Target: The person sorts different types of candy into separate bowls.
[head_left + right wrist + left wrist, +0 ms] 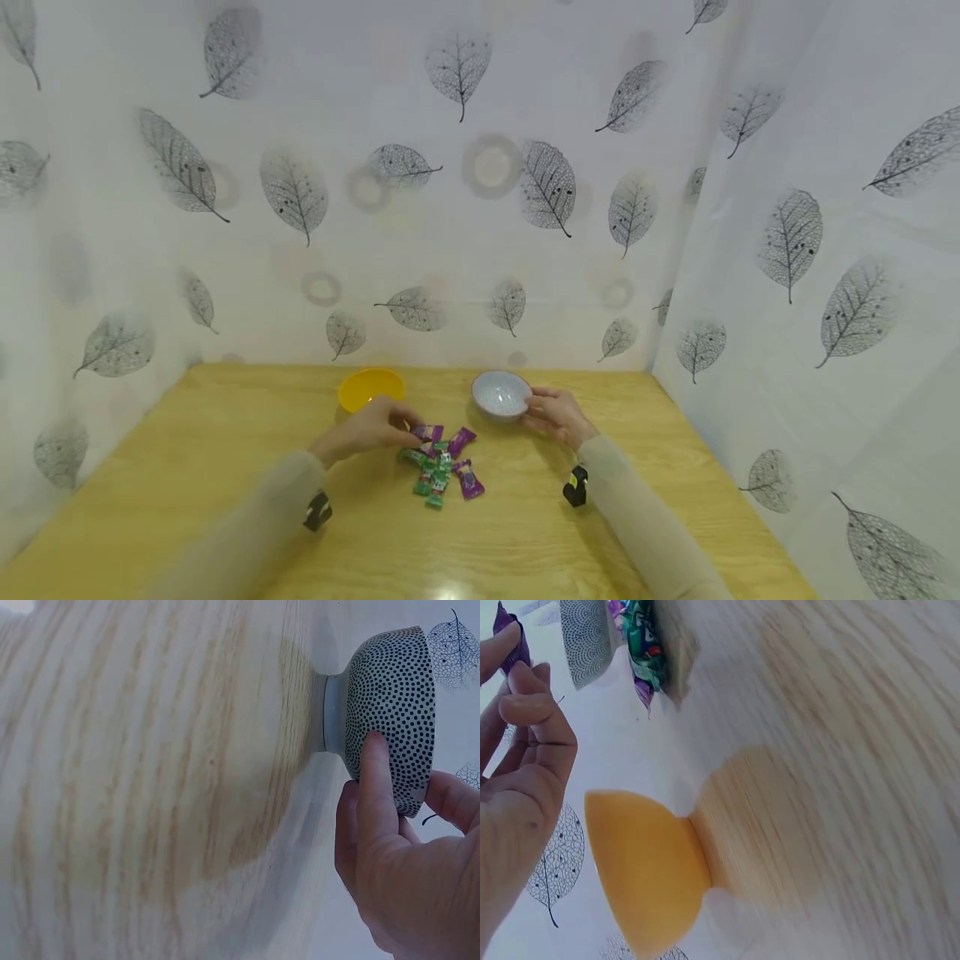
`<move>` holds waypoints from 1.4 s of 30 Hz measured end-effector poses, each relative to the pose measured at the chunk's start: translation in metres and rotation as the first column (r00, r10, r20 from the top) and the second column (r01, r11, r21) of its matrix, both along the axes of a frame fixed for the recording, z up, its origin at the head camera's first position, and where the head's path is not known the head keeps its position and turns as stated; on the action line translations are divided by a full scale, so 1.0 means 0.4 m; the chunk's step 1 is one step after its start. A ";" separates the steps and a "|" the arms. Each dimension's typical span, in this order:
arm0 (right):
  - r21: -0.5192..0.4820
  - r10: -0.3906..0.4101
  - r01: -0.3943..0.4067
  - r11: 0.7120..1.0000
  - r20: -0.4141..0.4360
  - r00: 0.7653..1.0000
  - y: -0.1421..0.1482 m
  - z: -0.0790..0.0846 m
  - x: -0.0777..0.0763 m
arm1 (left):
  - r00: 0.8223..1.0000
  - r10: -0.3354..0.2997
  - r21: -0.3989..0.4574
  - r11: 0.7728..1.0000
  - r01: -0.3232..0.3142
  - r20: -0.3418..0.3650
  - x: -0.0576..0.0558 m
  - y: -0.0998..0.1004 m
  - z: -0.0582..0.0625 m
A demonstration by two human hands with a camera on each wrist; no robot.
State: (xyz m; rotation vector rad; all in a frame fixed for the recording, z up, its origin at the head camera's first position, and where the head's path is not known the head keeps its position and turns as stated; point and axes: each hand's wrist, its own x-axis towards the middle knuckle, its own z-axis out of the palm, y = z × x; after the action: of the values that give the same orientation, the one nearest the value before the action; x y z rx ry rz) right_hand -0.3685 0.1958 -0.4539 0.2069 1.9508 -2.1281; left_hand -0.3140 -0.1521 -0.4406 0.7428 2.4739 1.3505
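Note:
Between the thumb and forefinger of my left hand (369, 429) is a purple-wrapped candy (519, 649), pinched just above a small pile of candies. Green-wrapped candies (437, 485) lie in that pile, with purple-wrapped candies (468, 479) around them. My right hand (557, 414) holds the right side of a dotted bowl (501, 393). In the right wrist view, its thumb is at the rim and its fingers press the dotted outer wall (394, 690). The bowl stands upright on the table.
A yellow bowl (371, 386) stands behind the left hand, near the back edge of the wooden table (517, 542). A white leaf-print curtain (435, 250) closes off the back and both sides.

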 end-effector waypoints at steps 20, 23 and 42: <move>0.011 0.010 -0.010 1.000 -0.014 1.000 0.002 0.001 0.008 | 0.990 0.143 0.037 0.989 -0.142 -0.003 -0.038 0.106 -0.011; 0.009 0.005 -0.004 1.000 -0.019 1.000 0.003 -0.001 0.006 | 0.986 0.162 0.065 0.984 -0.164 0.032 -0.044 0.124 -0.006; 0.025 -0.004 0.005 1.000 -0.015 1.000 0.003 -0.001 0.006 | 0.945 0.323 0.076 0.945 -0.318 -0.060 -0.066 0.247 0.005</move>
State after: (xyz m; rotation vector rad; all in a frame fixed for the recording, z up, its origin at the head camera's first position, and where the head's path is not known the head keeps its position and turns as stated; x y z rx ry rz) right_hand -0.3662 0.1968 -0.4543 0.2011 1.9878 -2.1150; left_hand -0.3406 -0.0531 -0.4385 0.4169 2.7089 1.5430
